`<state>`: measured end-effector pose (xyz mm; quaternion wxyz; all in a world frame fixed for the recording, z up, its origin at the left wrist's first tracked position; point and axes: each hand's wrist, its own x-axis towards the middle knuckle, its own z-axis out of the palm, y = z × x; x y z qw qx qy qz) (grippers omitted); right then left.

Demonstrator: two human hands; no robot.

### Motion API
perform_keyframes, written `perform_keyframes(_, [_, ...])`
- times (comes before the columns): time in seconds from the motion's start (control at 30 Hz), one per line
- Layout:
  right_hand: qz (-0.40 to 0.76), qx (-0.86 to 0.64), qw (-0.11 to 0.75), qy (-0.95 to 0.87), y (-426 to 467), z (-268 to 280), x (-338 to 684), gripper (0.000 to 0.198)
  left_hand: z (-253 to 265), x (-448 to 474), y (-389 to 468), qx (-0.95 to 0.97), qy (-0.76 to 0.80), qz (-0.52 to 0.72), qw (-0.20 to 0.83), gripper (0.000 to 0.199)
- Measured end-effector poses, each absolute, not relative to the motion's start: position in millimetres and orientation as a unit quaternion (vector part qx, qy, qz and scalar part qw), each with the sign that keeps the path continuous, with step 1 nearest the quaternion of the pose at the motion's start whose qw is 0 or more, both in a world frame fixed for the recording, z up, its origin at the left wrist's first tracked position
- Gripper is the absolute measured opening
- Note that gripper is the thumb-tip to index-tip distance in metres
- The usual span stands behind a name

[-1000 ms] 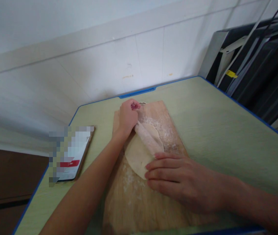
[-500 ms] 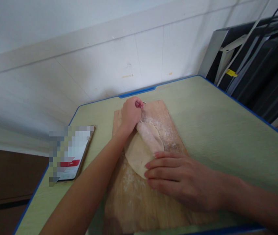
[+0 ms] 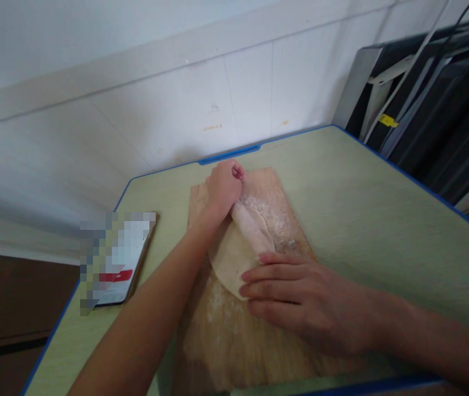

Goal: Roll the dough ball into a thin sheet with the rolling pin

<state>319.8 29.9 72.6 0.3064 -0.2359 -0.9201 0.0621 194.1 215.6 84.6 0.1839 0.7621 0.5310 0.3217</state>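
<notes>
A thin round sheet of dough (image 3: 230, 258) lies on a floured wooden board (image 3: 218, 352). Its upper right part is wrapped over a straight cylinder, apparently a rolling pin (image 3: 253, 225), whose bare wood is not visible. Beyond the dough's far edge, my left hand (image 3: 225, 187) is curled into a fist over the pin's far end. My right hand (image 3: 300, 297) lies palm down at the near end, fingers stretched flat and close together across the dough's lower right edge. Its thumb and whatever lies under the palm are hidden.
The board rests on a pale green table (image 3: 366, 209) with a blue edge. Left of my left forearm stands a phone (image 3: 129, 247) with a partly blurred screen. A white wall (image 3: 251, 93) borders the far side; dark flat panels (image 3: 449, 104) lean at the right.
The whole view has shifted slightly. Both hands keep nearly the same places on the dough roll, my left hand marginally farther right on the board.
</notes>
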Motion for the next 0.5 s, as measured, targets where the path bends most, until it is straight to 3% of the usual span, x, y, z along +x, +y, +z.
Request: perform_keyframes(0.5, [0.072,-0.227,0.309,-0.921,30,73,320,0.026,86,198,215,0.763,0.528,0.320,0.192,0.024])
